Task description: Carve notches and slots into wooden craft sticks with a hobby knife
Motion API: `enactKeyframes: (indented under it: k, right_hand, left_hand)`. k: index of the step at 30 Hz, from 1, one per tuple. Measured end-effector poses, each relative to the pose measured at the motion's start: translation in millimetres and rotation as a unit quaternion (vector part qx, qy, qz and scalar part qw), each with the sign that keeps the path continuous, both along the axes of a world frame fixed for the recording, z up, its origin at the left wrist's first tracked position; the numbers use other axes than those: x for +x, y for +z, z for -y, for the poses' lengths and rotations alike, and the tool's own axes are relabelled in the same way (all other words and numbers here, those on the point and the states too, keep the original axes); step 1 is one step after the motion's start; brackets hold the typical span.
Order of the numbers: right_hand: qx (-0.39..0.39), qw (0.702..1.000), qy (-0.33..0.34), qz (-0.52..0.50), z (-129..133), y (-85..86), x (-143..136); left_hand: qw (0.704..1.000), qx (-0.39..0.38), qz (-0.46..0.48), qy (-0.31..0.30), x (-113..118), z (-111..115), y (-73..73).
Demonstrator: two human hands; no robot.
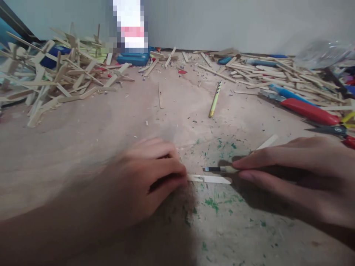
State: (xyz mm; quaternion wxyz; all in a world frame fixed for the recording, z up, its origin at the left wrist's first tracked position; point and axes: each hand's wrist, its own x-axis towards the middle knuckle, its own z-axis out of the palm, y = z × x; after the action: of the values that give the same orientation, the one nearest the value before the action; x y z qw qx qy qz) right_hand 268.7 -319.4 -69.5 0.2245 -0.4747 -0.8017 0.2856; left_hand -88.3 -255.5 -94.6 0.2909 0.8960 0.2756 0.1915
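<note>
Left hand (152,166): pinching stick (213,179), likely to steady it. Right hand (318,170): grasping cutter (219,169), tip toward nine o'clock, presumably for control. Pencil (215,100): beyond, twelve o'clock.

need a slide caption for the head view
Left grip on a pale wooden stick; right grip on a flat-tipped tool beside it.

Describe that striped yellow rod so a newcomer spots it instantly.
On the tabletop, look beyond the gap between the left hand and the right hand. There the rod lies, pointing away. Unlike the plain wooden sticks, it has dark diagonal stripes on its far end.
</note>
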Motion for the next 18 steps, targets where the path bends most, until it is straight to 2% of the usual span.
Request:
enactKeyframes:
  k: [6,11,18]
  right_hand:
    - [0.034,0.999,-0.013,0.006,-1.0,6.6,2.2]
    - [0.054,0.998,0.008,0.0,-2.2,6.1,-0.1]
    - [0.048,0.997,0.053,0.007,-7.3,8.8,-6.6]
  left_hand:
    - [1.0,0.021,-0.003,-0.003,-0.5,-1.2,-6.7]
    - [0.997,0.045,0.05,0.028,1.5,-1.1,-13.6]
    - [0.995,0.063,0.066,0.034,2.8,-2.9,-10.9]
